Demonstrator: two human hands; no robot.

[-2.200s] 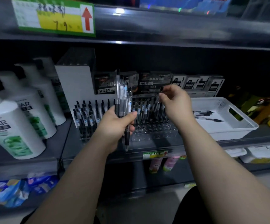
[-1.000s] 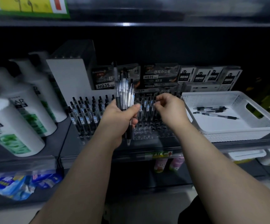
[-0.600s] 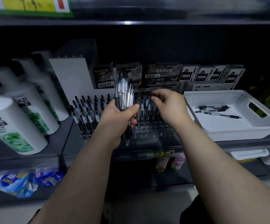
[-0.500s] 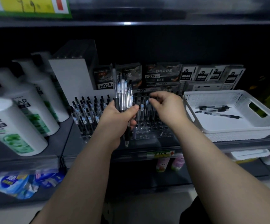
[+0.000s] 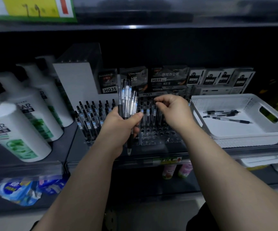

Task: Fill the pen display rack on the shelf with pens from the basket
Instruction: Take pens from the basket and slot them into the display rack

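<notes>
My left hand (image 5: pixel 120 129) grips a bundle of several clear pens (image 5: pixel 128 97) upright, in front of the pen display rack (image 5: pixel 159 136). The rack is clear plastic; black-capped pens (image 5: pixel 91 117) fill its left part, while the front rows on the right show empty holes. Above the rack's middle, my right hand (image 5: pixel 173 112) has its fingers curled, with thumb and forefinger pinching the top of a pen (image 5: pixel 154 112) that stands in a hole. The white plastic basket (image 5: pixel 234 136) sits to the right on the same shelf, with a few loose pens (image 5: pixel 226 115) in it.
Large white shampoo bottles (image 5: pixel 18 130) stand left of the rack. A white box (image 5: pixel 75 80) and boxed pen refills (image 5: pixel 168 77) line the back. The upper shelf edge (image 5: pixel 135 25) hangs overhead. Packets and small bottles (image 5: pixel 176 170) lie on the lower shelf.
My right hand has moved left along the rack, from its right rows to its middle. My left hand has kept its hold on the pen bundle in about the same place.
</notes>
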